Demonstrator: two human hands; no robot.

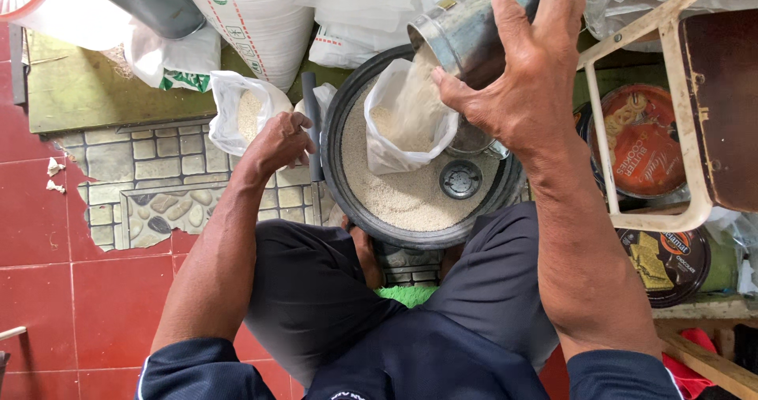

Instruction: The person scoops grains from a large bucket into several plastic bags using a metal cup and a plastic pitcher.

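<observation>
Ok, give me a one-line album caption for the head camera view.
Right hand tips a metal can, pouring rice into a plastic bag standing in a rice-filled basin; left hand rests beside.

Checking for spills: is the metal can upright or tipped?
Tipped: the right hand tilts the metal can, grain streaming into the plastic bag.

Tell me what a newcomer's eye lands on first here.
The right hand at top centre tilts a metal can, spilling pale grain into a clear plastic bag that stands in a dark round basin of grain. The left hand rests by a second filled bag on the floor.
</observation>
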